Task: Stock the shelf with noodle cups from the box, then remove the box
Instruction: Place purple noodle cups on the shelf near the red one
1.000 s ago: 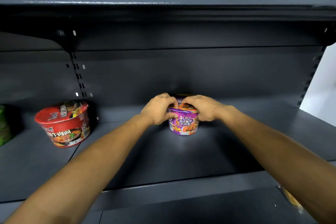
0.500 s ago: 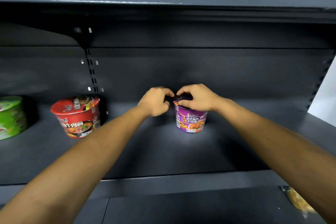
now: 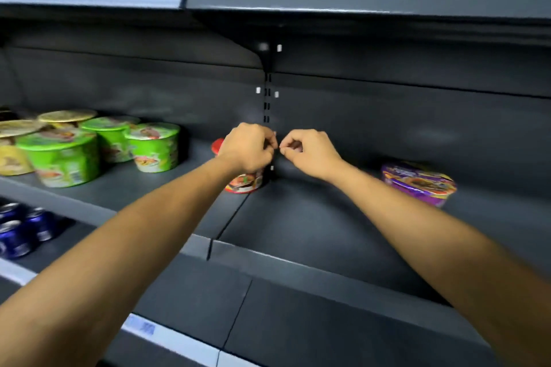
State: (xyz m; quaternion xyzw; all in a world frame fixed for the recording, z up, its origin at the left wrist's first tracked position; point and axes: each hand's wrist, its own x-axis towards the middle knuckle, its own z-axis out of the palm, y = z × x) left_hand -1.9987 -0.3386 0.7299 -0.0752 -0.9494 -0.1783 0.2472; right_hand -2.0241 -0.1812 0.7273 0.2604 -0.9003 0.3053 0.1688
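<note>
The left hand (image 3: 247, 149) and right hand (image 3: 311, 153) are held with fingers curled and nothing gripped. The purple noodle cup (image 3: 417, 182) is set on the shelf (image 3: 298, 235), well right of them.

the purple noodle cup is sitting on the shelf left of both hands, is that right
No: the head view shows the purple noodle cup sitting on the shelf right of the left hand and right hand, not left.
</note>
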